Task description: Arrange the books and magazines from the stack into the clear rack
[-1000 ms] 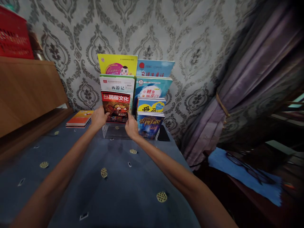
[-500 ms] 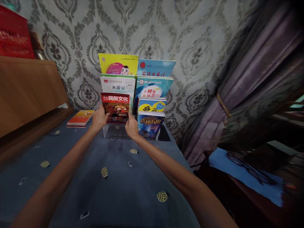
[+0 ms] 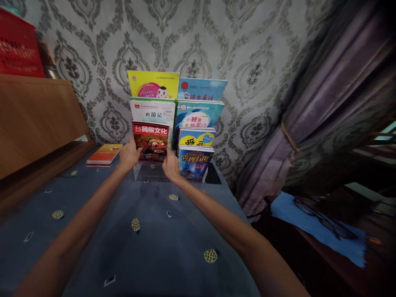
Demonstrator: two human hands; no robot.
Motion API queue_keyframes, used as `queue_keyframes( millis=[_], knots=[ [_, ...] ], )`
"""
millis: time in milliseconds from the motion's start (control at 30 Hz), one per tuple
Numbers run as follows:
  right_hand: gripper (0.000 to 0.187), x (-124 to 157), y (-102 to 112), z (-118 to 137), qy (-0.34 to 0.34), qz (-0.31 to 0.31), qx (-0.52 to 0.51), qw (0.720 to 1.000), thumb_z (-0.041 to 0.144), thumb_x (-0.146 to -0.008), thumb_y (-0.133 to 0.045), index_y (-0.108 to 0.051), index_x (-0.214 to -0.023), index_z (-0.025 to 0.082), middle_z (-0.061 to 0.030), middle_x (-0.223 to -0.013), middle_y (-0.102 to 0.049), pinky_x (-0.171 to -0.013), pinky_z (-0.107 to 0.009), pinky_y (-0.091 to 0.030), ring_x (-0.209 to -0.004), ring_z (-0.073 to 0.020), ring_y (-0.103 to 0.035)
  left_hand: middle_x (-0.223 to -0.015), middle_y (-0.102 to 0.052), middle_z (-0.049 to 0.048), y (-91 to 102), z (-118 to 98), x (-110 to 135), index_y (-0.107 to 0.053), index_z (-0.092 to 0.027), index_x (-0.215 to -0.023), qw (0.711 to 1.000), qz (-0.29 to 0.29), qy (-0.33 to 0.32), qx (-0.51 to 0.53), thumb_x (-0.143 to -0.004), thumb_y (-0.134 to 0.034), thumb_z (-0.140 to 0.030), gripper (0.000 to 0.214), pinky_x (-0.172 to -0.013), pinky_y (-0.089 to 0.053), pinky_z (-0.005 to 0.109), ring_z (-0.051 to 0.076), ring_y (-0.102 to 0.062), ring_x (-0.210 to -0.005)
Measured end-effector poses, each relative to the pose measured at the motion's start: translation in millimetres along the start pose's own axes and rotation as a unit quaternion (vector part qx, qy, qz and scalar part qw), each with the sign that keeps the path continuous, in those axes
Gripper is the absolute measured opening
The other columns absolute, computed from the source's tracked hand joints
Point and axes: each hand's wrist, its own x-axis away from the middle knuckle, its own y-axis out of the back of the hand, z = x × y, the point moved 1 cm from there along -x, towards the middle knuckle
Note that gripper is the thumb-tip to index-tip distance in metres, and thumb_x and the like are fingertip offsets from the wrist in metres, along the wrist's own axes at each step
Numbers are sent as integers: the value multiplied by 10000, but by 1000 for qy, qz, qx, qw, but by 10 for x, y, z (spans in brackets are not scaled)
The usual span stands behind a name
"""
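At eight and four o'clock, left hand [image 3: 128, 155] and right hand [image 3: 171, 166] clamp fingers on the red book [image 3: 151, 138]. The clear rack [image 3: 153, 175] lies at six.

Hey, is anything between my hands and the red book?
Nothing visible: the left hand and right hand hold the red book directly by its sides. The dark blue book stands beside the right hand, not between.

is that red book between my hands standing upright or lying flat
Upright: the red book faces the camera cover-first, its title across the top, with the left hand and right hand gripping opposite sides.
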Motion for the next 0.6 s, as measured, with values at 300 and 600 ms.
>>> queue_keyframes(
  millis=[300,600],
  knots=[
    [634,-1,-18,-18,17,-11,-36,999,-8,-778,-407,-464,-1406,61,-182,-1241,-678,-1021,-394,-509,-1136,-274,-649,-1147,-675,166,-63,85,-84,-533,-116,-1176,999,-17,-26,30,-901,-525,-313,339,-934,-502,416,322,-639,-1113],
    [719,11,-41,-60,29,-17,-50,998,16,-798,-405,-336,-1513,59,-186,-1351,-632,-1051,-399,-491,-1176,-273,-633,-1081,-709,172,2,36,-31,-459,-112,-1278,1000,-1,-1,8,-923,-516,-322,416,-859,-521,403,331,-677,-1055]
  ],
)
